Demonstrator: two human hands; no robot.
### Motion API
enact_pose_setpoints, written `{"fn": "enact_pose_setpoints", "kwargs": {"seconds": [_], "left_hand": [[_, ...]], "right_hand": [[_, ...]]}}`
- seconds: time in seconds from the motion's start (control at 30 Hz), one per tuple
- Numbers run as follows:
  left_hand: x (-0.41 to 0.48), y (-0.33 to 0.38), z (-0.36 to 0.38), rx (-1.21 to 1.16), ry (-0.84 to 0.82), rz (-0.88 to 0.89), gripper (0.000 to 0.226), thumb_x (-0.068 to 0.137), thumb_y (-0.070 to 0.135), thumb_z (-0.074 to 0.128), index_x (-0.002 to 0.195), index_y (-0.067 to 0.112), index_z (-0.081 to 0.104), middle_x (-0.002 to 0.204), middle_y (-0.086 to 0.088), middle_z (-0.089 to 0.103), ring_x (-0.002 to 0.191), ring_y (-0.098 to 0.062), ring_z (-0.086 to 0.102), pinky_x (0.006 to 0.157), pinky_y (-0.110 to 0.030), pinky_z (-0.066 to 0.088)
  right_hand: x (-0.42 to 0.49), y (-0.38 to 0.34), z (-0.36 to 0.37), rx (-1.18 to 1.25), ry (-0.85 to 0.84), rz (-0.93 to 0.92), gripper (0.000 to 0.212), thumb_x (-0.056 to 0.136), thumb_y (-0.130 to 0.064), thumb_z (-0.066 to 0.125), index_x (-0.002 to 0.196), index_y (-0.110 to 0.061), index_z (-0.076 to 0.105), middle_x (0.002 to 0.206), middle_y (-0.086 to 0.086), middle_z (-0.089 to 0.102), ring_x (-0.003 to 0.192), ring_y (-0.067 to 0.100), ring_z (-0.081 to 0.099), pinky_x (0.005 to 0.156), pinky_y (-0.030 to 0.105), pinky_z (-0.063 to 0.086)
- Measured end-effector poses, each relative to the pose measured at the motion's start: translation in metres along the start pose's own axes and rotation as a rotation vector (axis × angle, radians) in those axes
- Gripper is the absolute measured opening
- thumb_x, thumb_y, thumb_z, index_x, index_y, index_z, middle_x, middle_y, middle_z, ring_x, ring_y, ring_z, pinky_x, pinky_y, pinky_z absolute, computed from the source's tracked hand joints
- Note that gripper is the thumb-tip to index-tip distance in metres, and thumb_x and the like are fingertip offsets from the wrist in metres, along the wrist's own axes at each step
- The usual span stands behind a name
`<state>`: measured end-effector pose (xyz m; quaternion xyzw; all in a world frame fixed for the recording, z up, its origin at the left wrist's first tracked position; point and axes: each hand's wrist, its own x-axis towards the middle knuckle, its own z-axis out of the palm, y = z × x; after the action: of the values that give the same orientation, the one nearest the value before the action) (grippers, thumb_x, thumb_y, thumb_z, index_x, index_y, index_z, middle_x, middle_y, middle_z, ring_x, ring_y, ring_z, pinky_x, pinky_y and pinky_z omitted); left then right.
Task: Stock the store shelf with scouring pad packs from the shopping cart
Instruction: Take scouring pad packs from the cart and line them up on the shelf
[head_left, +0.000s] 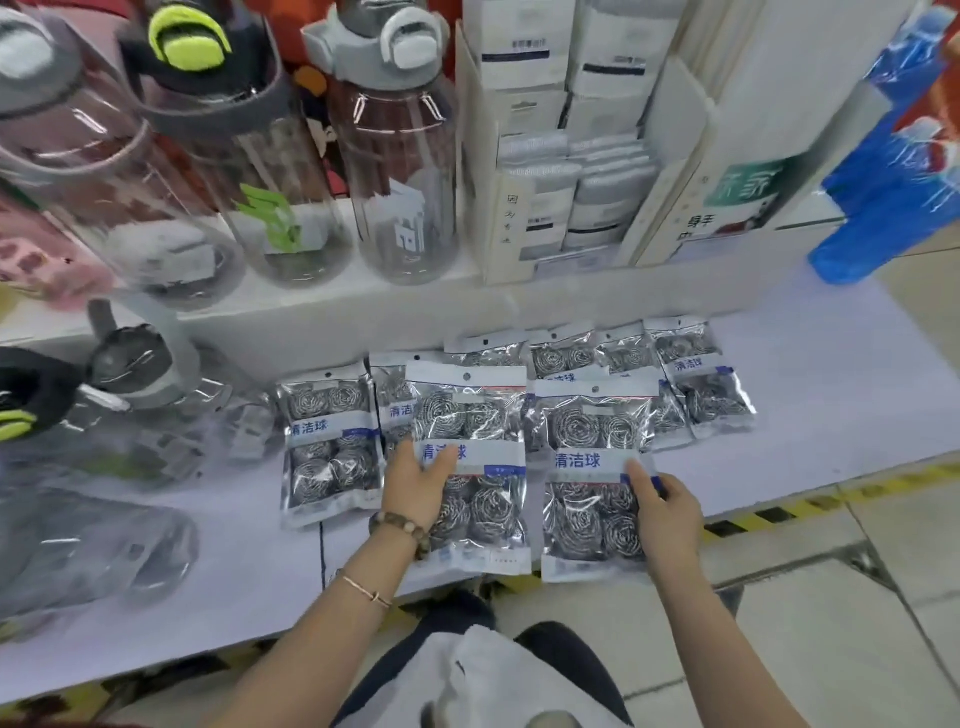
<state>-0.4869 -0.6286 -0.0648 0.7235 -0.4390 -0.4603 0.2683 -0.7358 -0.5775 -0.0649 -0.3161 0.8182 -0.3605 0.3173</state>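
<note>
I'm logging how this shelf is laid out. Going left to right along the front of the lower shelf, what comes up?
A clear bottle lying down → untouched pack → left hand → second pack → third pack → right hand → tiled floor.
</note>
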Motion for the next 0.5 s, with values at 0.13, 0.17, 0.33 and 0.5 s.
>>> {"fn": "enact_pose_setpoints", "kwargs": {"seconds": [0.13,0.17,0.33,0.5], "left_hand": [[0.018,0.018,0.021,0.058,-0.040,-0.057,0.066,0.085,0.052,0.050,0.130,0.007,0.039,0.106,-0.003,0.058,0.097,-0.024,0.057,0.086,-0.041,0.049],[0.022,0.025,0.027,0.044,-0.042,-0.084,0.067,0.085,0.051,0.050,0.134,0.008,0.036,0.121,-0.009,0.056,0.108,-0.027,0.055,0.093,-0.044,0.046],[0.047,0.049,0.053,-0.029,0.003,-0.173,0.074,0.088,0.042,0.052,0.144,0.007,0.019,0.147,-0.014,0.030,0.134,-0.030,0.031,0.106,-0.043,0.030],[0.064,0.071,0.089,-0.101,0.043,-0.250,0.074,0.089,0.039,0.053,0.145,0.008,0.016,0.149,-0.014,0.026,0.135,-0.030,0.029,0.108,-0.043,0.028]], "right_hand": [[0.031,-0.003,-0.003,-0.028,-0.010,0.011,0.049,0.090,-0.046,0.055,0.079,0.002,0.061,0.060,0.007,0.049,0.056,0.019,0.042,0.055,0.032,0.032],[0.041,-0.005,-0.003,-0.035,-0.019,0.018,0.049,0.090,-0.046,0.055,0.077,0.002,0.060,0.062,0.009,0.049,0.056,0.020,0.042,0.054,0.032,0.032],[0.096,-0.020,0.001,-0.072,-0.091,0.026,0.044,0.090,-0.042,0.058,0.064,-0.009,0.046,0.057,0.005,0.044,0.052,0.019,0.039,0.050,0.031,0.030],[0.152,-0.023,-0.006,-0.107,-0.165,0.017,0.043,0.090,-0.041,0.058,0.068,-0.005,0.050,0.059,0.007,0.049,0.053,0.021,0.042,0.050,0.029,0.032]]}}
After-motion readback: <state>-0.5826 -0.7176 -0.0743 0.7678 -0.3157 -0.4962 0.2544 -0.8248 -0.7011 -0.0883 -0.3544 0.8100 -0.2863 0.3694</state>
